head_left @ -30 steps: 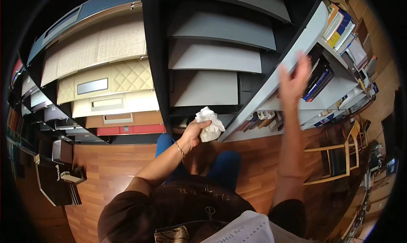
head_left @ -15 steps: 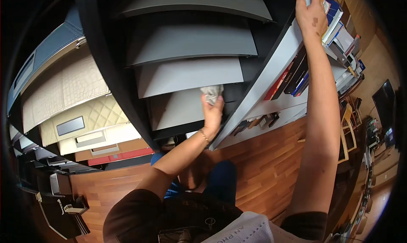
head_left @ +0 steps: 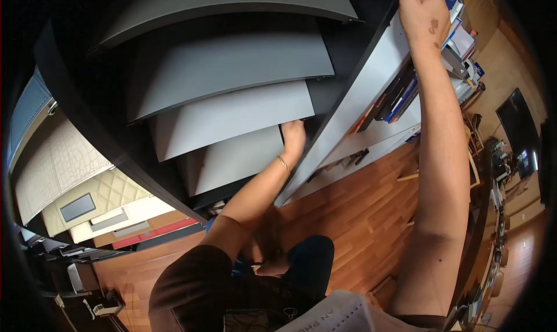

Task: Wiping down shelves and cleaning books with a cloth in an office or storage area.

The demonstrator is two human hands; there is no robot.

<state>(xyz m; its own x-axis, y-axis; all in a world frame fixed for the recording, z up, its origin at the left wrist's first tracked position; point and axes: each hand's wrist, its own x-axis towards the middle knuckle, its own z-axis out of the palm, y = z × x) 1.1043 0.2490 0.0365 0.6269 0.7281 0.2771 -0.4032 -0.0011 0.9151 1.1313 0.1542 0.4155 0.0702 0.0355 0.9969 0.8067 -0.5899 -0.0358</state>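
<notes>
My left hand (head_left: 295,139), with a bracelet at the wrist, reaches into a low compartment of a dark shelf unit. Its fingers go up out of sight behind the front edge of a pale grey shelf board (head_left: 238,117). The light cloth it held half a second ago is hidden there. Beneath lies another grey board (head_left: 232,158). High on the right, my right hand (head_left: 425,19) is closed over the edge of the upright side panel (head_left: 365,82); its fingertips are cut off by the picture's top edge.
Darker shelf boards (head_left: 232,53) stand above. To the left, beyond a black upright (head_left: 104,117), cream, blue and red cases (head_left: 64,158) are stacked. Books (head_left: 400,103) fill white shelving at right. Below are a wooden floor (head_left: 371,210) and my knees (head_left: 316,256).
My left hand has moved up and in under the shelf board, taking the cloth out of sight. The view has shifted slightly; my right hand stays on the panel.
</notes>
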